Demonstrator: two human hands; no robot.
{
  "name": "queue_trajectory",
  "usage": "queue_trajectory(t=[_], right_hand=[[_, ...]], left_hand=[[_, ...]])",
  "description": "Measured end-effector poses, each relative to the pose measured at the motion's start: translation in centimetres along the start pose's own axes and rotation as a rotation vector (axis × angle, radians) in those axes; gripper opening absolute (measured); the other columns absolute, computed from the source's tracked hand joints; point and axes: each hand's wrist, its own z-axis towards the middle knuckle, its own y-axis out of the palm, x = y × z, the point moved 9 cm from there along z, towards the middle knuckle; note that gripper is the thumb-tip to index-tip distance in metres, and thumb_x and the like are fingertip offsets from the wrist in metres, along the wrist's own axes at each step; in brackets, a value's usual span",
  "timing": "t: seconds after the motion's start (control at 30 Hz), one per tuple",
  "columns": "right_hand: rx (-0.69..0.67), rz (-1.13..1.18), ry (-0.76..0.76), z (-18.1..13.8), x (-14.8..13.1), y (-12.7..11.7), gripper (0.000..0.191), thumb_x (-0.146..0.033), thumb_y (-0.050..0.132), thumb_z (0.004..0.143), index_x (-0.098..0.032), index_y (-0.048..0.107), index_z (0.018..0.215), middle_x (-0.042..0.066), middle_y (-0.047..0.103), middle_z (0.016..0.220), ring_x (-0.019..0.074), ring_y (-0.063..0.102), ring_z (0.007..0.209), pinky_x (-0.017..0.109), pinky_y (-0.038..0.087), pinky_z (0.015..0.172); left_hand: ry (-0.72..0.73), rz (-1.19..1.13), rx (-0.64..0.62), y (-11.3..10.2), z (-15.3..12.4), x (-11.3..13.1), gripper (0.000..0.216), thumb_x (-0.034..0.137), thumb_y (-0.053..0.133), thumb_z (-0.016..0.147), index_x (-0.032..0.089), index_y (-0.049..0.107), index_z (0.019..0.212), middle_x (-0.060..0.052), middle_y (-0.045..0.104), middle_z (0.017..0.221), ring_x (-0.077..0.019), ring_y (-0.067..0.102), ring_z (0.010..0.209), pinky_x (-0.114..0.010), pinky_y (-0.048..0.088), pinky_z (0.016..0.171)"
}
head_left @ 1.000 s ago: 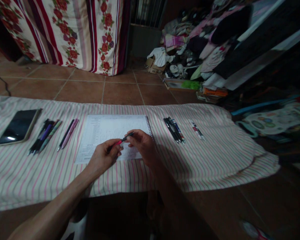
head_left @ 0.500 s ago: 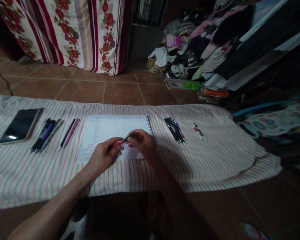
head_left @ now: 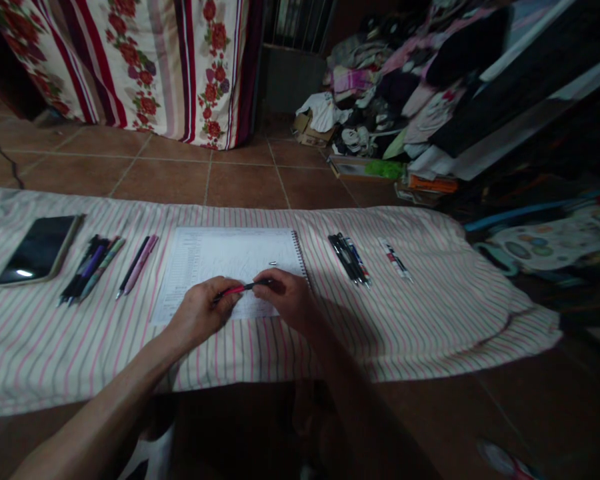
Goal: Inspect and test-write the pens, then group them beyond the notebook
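Note:
Between my two hands is a red and black pen (head_left: 236,289), held nearly level above the notebook. My left hand (head_left: 203,311) is closed on its red end. My right hand (head_left: 286,297) pinches the dark end. Beneath them lies an open spiral notebook (head_left: 183,280) with faint writing on its page and the coil on the right side. A small silvery piece, like a pen tip (head_left: 273,263), lies on the page just beyond my right hand.
On the striped cloth (head_left: 430,320) to the left lie a phone (head_left: 40,247), a bundle of several pens (head_left: 93,267) and a pair of pens (head_left: 137,267). To the right are several dark pens (head_left: 349,259) and white-and-red pens (head_left: 396,260). Clothes (head_left: 380,87) are heaped behind.
A small silvery piece now lies on the notebook page. Both hands have shifted slightly down, and the pen between them is more level.

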Motion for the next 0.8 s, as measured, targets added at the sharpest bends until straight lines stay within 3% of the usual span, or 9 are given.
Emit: queue_trajectory(t=[0.33, 0.57, 0.7, 0.8], right_hand=[[-0.022, -0.227, -0.022, -0.3, 0.0, 0.8, 0.017, -0.035, 0.058, 0.079, -0.019, 0.065, 0.076, 0.0, 0.064, 0.061, 0.0122, 0.06, 0.06, 0.021, 0.042, 0.057], [-0.018, -0.352, 0.029, -0.4, 0.2, 1.0, 0.037, -0.043, 0.049, 0.084, -0.018, 0.059, 0.059, -0.001, 0.06, 0.05, 0.0106, 0.057, 0.048, 0.021, 0.038, 0.051], [-0.034, -0.305, 0.08, -0.4, 0.3, 1.1, 0.041, -0.045, 0.045, 0.086, -0.018, 0.056, 0.057, 0.0, 0.059, 0.049, 0.0106, 0.058, 0.047, 0.02, 0.039, 0.048], [-0.037, -0.109, 0.131, -0.4, 0.6, 1.4, 0.036, -0.046, 0.047, 0.085, -0.018, 0.058, 0.066, 0.0, 0.062, 0.056, 0.011, 0.062, 0.052, 0.02, 0.044, 0.051]], left_hand=[[0.17, 0.272, -0.029, -0.1, -0.2, 1.7, 0.025, 0.026, 0.042, 0.089, 0.019, 0.064, 0.096, -0.003, 0.064, 0.08, -0.0134, 0.058, 0.072, -0.024, 0.043, 0.062], [0.214, 0.373, -0.035, 0.1, -0.7, 2.3, 0.028, 0.027, 0.038, 0.091, 0.017, 0.064, 0.096, -0.004, 0.062, 0.081, -0.0137, 0.057, 0.07, -0.024, 0.043, 0.062], [0.194, 0.371, -0.016, -0.1, -0.6, 2.3, 0.028, 0.028, 0.039, 0.091, 0.017, 0.065, 0.096, -0.004, 0.063, 0.082, -0.0138, 0.058, 0.07, -0.024, 0.043, 0.061], [0.146, 0.326, 0.01, -0.4, -0.4, 1.9, 0.027, 0.028, 0.041, 0.089, 0.018, 0.065, 0.097, -0.004, 0.066, 0.083, -0.014, 0.06, 0.069, -0.024, 0.043, 0.06]])
